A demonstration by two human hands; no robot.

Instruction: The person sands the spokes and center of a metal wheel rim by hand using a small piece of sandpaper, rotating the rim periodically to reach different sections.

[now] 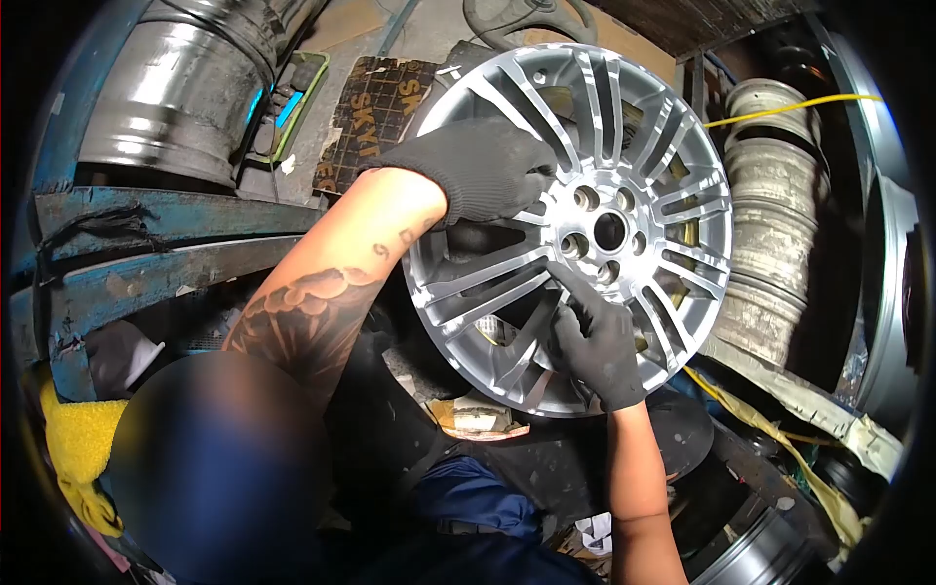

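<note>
A silver alloy wheel (717,210) with paired spokes and a centre bore stands tilted in front of me. My left hand (487,171), in a dark knit glove, lies across its upper-left spokes. Those fingers are curled near the hub; anything inside them is hidden. Below the hub is my right hand (595,341), also in a dark glove. Its index finger stretches up to touch a spoke beside the hub, and the other fingers are partly bent and apart. Lug holes ring the centre bore.
Worn bare rims (770,205) are stacked at the right, near a yellow cord (799,107). A shiny metal barrel (166,97) sits behind a blue metal frame (175,229) at the left. A yellow towel (83,458) hangs lower left. A steering wheel (531,21) lies at the top.
</note>
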